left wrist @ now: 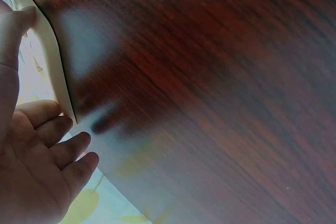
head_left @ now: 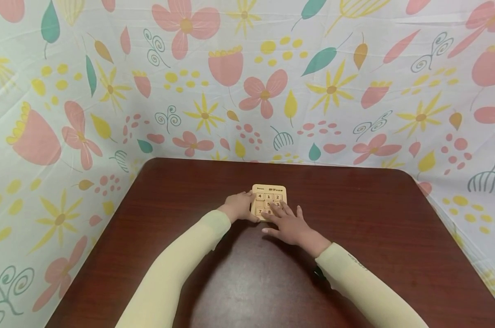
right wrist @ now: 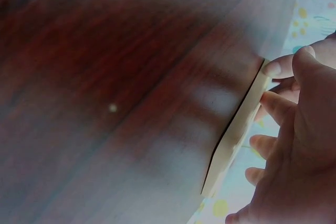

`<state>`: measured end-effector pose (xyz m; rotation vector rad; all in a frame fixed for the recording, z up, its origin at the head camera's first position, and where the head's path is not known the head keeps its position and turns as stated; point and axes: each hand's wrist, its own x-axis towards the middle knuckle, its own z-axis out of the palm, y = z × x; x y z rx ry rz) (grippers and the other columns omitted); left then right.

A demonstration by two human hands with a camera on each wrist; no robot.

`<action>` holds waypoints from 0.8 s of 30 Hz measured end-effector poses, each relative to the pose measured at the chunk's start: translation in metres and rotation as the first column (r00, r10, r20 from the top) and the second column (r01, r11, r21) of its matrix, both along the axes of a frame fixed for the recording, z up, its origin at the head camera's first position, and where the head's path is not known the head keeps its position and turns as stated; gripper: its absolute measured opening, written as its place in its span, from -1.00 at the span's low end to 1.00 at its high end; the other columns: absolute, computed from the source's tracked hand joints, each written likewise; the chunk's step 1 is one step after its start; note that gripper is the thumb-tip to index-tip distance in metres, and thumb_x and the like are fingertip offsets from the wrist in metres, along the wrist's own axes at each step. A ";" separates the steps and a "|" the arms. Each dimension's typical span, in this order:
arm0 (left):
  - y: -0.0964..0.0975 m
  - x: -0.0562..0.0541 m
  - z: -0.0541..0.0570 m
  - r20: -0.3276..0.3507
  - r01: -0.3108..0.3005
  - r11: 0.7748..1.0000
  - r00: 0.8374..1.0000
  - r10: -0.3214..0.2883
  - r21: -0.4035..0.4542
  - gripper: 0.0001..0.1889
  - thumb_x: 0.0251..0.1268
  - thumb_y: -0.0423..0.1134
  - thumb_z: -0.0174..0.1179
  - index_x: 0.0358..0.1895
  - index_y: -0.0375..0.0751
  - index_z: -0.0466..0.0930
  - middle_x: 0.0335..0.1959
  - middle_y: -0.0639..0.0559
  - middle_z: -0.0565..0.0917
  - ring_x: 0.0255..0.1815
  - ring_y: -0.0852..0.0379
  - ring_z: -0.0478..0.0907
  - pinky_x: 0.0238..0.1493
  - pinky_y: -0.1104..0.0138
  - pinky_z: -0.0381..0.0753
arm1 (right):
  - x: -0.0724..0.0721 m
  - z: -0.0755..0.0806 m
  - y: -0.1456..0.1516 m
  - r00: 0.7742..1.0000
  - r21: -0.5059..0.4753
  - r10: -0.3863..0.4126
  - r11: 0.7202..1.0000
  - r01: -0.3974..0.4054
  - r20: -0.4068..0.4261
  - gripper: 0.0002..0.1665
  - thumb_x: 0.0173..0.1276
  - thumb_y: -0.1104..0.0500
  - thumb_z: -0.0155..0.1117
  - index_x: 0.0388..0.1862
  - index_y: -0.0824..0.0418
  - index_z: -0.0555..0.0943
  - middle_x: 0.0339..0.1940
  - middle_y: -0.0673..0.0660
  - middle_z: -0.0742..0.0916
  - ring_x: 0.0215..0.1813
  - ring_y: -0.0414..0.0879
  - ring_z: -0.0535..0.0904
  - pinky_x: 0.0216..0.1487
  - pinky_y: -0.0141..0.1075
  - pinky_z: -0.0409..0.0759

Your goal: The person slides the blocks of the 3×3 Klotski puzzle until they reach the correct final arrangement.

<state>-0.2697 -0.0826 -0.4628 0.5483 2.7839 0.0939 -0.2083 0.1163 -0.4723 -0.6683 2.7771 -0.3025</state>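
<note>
A wooden sliding number puzzle (head_left: 269, 188) lies flat on the dark table. Digits 4, 1, 2, 5, 3, 7 and 8 can be read on its tiles, and a gap shows at the left of the middle row. My left hand (head_left: 239, 206) holds the puzzle's left side, thumb at the near corner and a finger farther up the edge. Over the lower right part, my right hand (head_left: 291, 228) spreads fairly straight fingers (head_left: 277, 209) on the tiles, hiding some. The right wrist view shows the puzzle's near edge (right wrist: 239, 129) beside these fingers.
The reddish-brown table (head_left: 354, 218) has rounded far corners. A white cloth (head_left: 288, 132) printed with flowers and leaves hangs behind it and along the sides.
</note>
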 end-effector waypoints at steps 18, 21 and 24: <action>0.000 -0.001 -0.001 -0.001 0.006 1.000 1.000 -0.006 0.002 0.02 0.16 0.30 0.38 0.62 -0.06 0.20 0.66 0.03 0.22 0.65 0.03 0.26 0.40 0.08 0.56 | -0.010 0.001 0.002 0.999 -0.045 0.000 0.999 -0.002 -0.037 -0.19 0.56 -0.28 0.05 0.65 0.03 0.25 0.72 0.26 0.17 0.72 0.36 -0.03 0.49 0.57 -0.06; 0.000 -0.001 -0.001 -0.005 0.006 1.000 1.000 -0.006 0.007 0.02 0.15 0.30 0.39 0.62 -0.06 0.21 0.66 0.03 0.23 0.64 0.03 0.27 0.40 0.09 0.56 | -0.013 0.001 0.003 0.999 -0.040 -0.010 0.999 0.009 -0.036 -0.17 0.56 -0.29 0.04 0.66 0.03 0.21 0.72 0.26 0.15 0.72 0.35 -0.04 0.50 0.56 -0.08; 0.000 -0.001 -0.002 -0.009 0.004 1.000 1.000 -0.004 0.016 0.01 0.15 0.29 0.39 0.61 -0.06 0.22 0.65 0.01 0.25 0.62 0.01 0.31 0.39 0.09 0.57 | -0.015 0.001 0.002 0.999 -0.045 -0.019 0.999 0.017 -0.034 -0.16 0.55 -0.29 0.04 0.66 0.04 0.21 0.72 0.26 0.15 0.73 0.34 -0.06 0.51 0.56 -0.11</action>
